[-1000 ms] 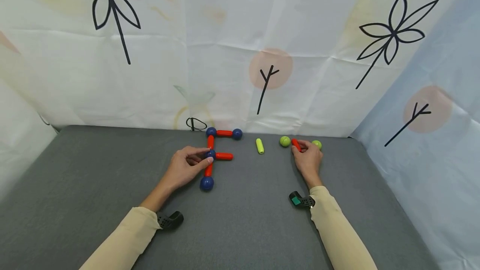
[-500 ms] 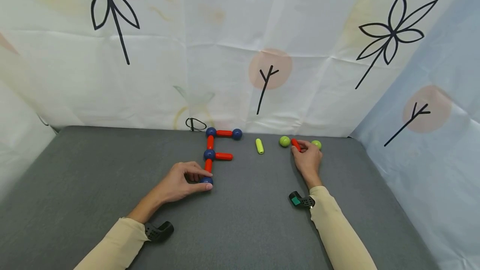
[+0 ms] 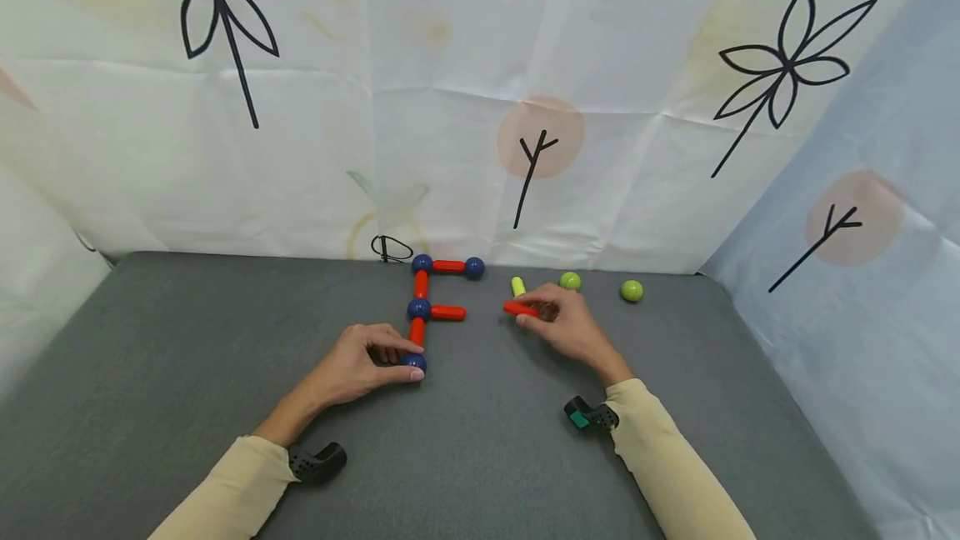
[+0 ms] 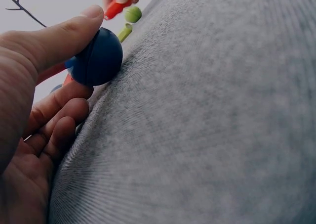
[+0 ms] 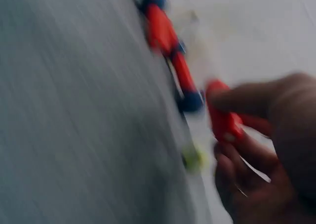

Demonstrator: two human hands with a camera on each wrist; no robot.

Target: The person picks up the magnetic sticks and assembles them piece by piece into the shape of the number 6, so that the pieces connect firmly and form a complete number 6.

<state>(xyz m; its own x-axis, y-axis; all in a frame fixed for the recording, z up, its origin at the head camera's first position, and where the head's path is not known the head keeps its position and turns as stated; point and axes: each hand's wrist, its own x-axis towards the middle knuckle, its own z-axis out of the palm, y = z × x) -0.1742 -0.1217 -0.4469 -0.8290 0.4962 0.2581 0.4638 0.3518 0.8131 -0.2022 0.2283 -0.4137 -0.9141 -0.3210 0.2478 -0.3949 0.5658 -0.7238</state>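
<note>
An F-shaped figure of red rods and blue balls lies on the grey table. Its lowest blue ball (image 3: 414,363) is pinched between thumb and fingers of my left hand (image 3: 360,365); the left wrist view shows that blue ball (image 4: 104,58) close up. My right hand (image 3: 568,325) pinches a loose red rod (image 3: 521,307) in front of a yellow-green rod (image 3: 517,285), which it partly hides. Blurred in the right wrist view, the red rod (image 5: 223,112) sits between thumb and fingers. The figure's middle red rod (image 3: 448,313) has no ball on its right end.
Two green balls stand at the back right, one green ball (image 3: 570,281) behind my right hand and another green ball (image 3: 632,291) farther right. A printed white cloth (image 3: 450,173) rises behind the grey table (image 3: 480,457).
My left hand has moved from the figure's middle ball down to its lowest ball. The right hand has carried the red rod leftward from between the green balls.
</note>
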